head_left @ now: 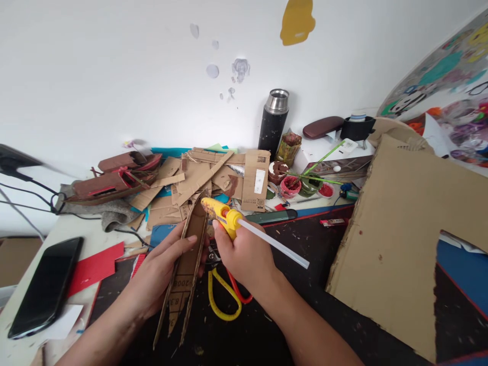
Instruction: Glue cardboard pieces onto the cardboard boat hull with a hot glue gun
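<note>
Left hand grips cardboard hull, long axis running near edge to far edge of surface; right hand clasps glue gun, nozzle at hull's far tip.

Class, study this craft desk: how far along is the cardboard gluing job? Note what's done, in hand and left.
Done: pieces are cut, judging by the notched cardboard sheet, the scraps and the scissors put down. In hand: the left hand holds a narrow cardboard shell while the right hand points the glue gun at its far end. Left, probably: the shell's near end splays apart, apparently unglued.
</note>
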`<state>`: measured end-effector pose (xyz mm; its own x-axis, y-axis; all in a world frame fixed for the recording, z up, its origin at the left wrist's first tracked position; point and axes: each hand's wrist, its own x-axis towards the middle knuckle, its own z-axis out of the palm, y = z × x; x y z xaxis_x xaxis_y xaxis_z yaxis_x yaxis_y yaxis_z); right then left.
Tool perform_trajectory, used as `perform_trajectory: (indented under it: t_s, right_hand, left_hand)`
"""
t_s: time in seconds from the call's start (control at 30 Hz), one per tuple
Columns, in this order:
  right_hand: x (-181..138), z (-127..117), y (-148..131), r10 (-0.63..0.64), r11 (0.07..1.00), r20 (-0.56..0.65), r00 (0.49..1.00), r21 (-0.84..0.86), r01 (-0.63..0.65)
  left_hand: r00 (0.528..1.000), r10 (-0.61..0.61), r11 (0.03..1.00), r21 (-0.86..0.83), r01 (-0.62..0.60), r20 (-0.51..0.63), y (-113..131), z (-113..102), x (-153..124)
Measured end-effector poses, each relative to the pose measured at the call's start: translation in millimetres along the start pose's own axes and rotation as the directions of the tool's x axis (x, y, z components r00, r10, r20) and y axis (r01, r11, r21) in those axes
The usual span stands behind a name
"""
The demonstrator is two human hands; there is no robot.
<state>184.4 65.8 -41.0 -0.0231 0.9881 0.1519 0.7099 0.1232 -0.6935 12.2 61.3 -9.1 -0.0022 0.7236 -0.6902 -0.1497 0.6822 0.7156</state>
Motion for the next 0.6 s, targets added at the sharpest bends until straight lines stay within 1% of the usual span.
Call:
perform_trajectory:
  t_s: [0.03, 0.2, 0.6]
  right_hand:
    - [-0.1, 0.0, 0.1, -0.001, 1.000, -0.003, 1.000, 0.001, 0.001]
    - [-0.4, -0.3, 0.3, 0.004, 1.000, -0.016, 1.000, -0.002, -0.004]
    - [0.0, 0.2, 0.9, 0.017, 1.000, -0.024, 1.000, -0.006, -0.017]
  left_hand:
    - [1.000, -0.001, 1.000, 0.005, 0.001, 0.000, -0.1, -0.2, 0.0]
    - [0.997, -0.022, 1.000, 0.009, 0.023, -0.075, 1.6, 3.1, -1.0]
    - [1.000, 0.004, 0.999, 0.038, -0.003, -0.026, 0.8, 2.9, -1.2]
